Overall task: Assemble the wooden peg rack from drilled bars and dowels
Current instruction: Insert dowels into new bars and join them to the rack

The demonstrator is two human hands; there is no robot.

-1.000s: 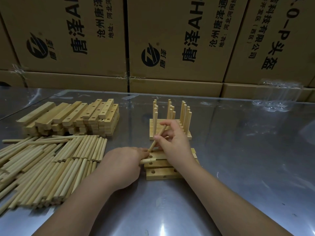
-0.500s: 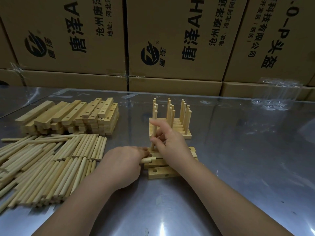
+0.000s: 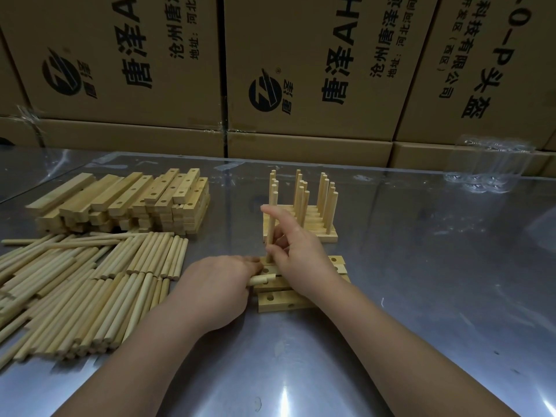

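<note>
So, a pale round wooden dowel (image 3: 271,227) is being held upright by the right hand (image 3: 301,260). It's pinched low down between the thumb and curled fingers, with the index finger stretched out past the stick. The dowel's lower end is set down on a small group of light wooden drilled bars (image 3: 282,300) lying flat right under that hand. Whether it's fully seated in a hole can't be told, since the fingers cover that spot. The left hand (image 3: 219,284) is closed round some short spare pegs (image 3: 261,279), whose blunt ends poke out toward the right hand. How many are gripped can't be made out. Just beyond the right hand, a finished peg rack (image 3: 313,233) is parked with its rows of pegs standing straight up. Out past the left hand, a loose pile of matching dowels (image 3: 84,287) is spread flat, and behind that pile a stack of more drilled wooden bars (image 3: 126,203) is heaped. Everything is laid out on a shiny metal table (image 3: 421,296). A wall of brown printed cardboard boxes (image 3: 301,70) is lined up at its far edge, and some clear plastic packaging (image 3: 487,167) is left far off to the right of the right hand.
</note>
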